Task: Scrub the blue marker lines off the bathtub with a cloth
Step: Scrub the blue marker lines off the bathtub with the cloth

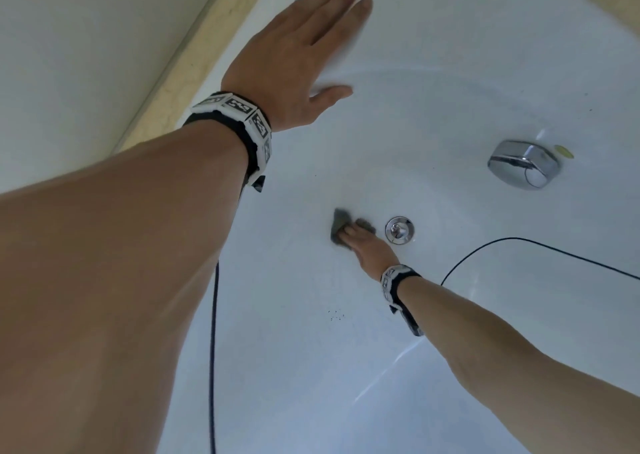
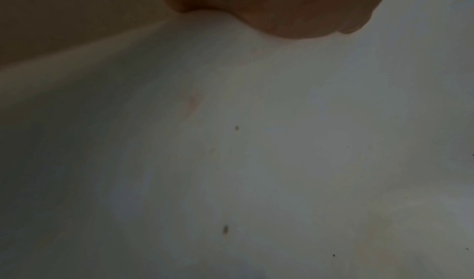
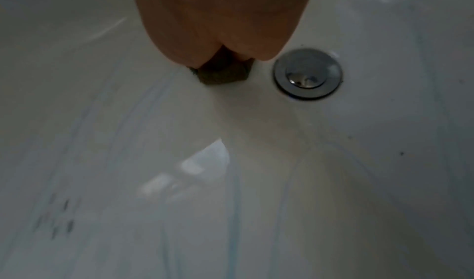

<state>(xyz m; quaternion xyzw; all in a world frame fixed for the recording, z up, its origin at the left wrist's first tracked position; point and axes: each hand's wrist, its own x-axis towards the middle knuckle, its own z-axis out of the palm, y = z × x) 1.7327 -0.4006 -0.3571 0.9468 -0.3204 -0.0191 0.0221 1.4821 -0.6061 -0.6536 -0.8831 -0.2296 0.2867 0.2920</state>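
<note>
White enamel fills nearly every view: the bathtub (image 1: pixel 433 83) curves down from a beige ledge (image 1: pixel 194 55) at the upper left of the frame to a chrome drain plug (image 1: pixel 399 230) near the middle. The left hand (image 1: pixel 304 55) lies flat on the tub's sloping wall, fingers straight and together, holding nothing; I'd judge it a brace for the long lean inward. The right hand (image 1: pixel 362 242) reaches far down and presses a grey-green cloth (image 1: pixel 341 226) against the tub floor just left of the drain, fingers laid over it; whether they curl round it I cannot tell.

Seen from the head, the floor looks almost clean, save dark specks (image 1: pixel 335 315) lower down. Only the right wrist view shows faint blue lines (image 3: pixel 236 212) running down its lower half, so scrubbing is probably unfinished. That view hides most of the cloth behind the palm. From the left wrist there is only dim enamel and the heel of the hand.
</note>
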